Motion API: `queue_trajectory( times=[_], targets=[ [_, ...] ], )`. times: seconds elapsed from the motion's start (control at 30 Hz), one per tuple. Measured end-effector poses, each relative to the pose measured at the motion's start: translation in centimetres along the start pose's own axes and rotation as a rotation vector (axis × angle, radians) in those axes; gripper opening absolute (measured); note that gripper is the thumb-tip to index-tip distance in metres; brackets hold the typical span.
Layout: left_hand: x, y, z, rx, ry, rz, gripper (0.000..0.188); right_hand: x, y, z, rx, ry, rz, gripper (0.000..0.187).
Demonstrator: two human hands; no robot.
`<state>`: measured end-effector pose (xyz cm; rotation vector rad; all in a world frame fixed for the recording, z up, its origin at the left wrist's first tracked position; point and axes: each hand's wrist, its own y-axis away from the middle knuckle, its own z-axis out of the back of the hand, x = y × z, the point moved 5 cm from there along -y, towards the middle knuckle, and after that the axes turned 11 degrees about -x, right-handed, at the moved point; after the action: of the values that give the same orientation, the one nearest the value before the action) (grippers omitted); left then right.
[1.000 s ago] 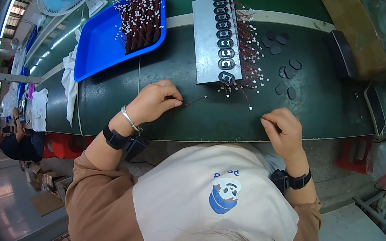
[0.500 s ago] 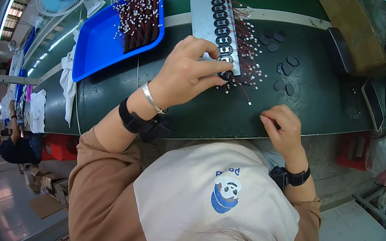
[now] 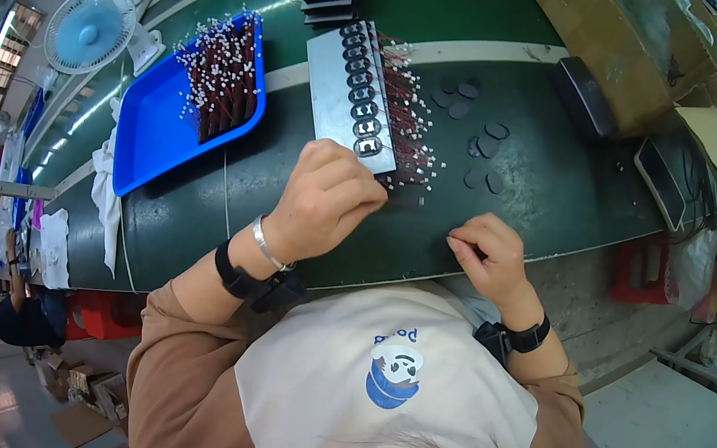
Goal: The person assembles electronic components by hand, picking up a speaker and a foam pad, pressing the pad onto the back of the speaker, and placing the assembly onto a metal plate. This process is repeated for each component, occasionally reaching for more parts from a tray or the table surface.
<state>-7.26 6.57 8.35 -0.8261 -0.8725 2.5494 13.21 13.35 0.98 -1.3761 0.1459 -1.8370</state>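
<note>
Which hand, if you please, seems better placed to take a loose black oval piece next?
The right hand, probably: it is nearer the loose black oval pieces, while the left hand is by the silver rectangular plate.

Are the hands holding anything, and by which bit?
I can't tell for the left hand; any hold is hidden. The right hand shows nothing held.

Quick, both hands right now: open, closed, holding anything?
Left hand: closed in a pinch by the near end of the silver rectangular metal block; its hold cannot be told.
Right hand: curled closed, nothing visible in its grip.
</note>
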Motion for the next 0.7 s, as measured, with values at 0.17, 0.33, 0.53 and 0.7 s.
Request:
queue_trajectory(
  times=[0.17,0.33,0.53,0.7],
  targets=[
    [-1.0,1.7,-2.2,0.126,0.721,0.611,0.016,1.4,-0.8,1.6,-0.062,-0.212,-0.098,0.026],
    [0.1,4.9,-7.0,0.353,1.25,1.323,0.017,4.6,-1.8,-0.2,-0.001,-0.166,0.05,0.037],
    [0.0,6.3,-8.7,0.366,1.273,1.399,0.02,3.2,0.0,-1.2,0.081,0.018,0.155,0.026],
    [-0.5,6.7,-8.8,0.386,1.269,1.4,0.022,3.7,0.0,-0.8,0.047,0.055,0.201,0.022]
  ],
)
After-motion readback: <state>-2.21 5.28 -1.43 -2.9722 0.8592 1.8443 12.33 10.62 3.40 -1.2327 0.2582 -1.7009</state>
